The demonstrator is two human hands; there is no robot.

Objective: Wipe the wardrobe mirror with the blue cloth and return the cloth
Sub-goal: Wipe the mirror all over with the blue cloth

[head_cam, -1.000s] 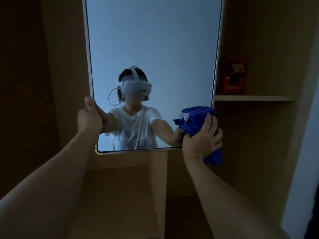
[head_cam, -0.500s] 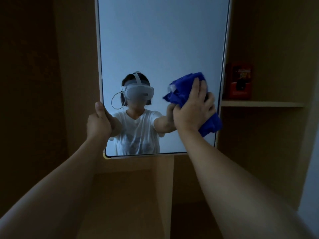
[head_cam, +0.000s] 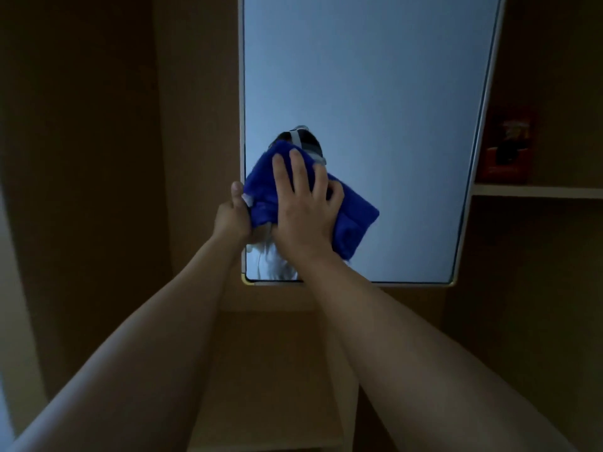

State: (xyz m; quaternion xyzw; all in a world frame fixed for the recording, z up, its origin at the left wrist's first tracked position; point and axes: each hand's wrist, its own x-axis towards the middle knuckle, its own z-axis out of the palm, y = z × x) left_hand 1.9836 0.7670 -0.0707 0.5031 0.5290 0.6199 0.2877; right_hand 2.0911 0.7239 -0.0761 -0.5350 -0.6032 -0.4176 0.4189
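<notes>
Two hands are engaged: the fluffy blue cloth is pressed flat-fingered against the white-framed wardrobe mirror by the right hand, while the mirror's left edge is gripped by the left hand.

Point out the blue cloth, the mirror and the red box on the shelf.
blue cloth [head_cam: 354, 220]: head view, on its lower right fold, clear of the fingers.
mirror [head_cam: 375, 93]: head view, on the bare glass above the cloth.
red box [head_cam: 507, 148]: head view, on its dim front face.

Dim tan wardrobe panels, a shelf at right with a red box.
</notes>
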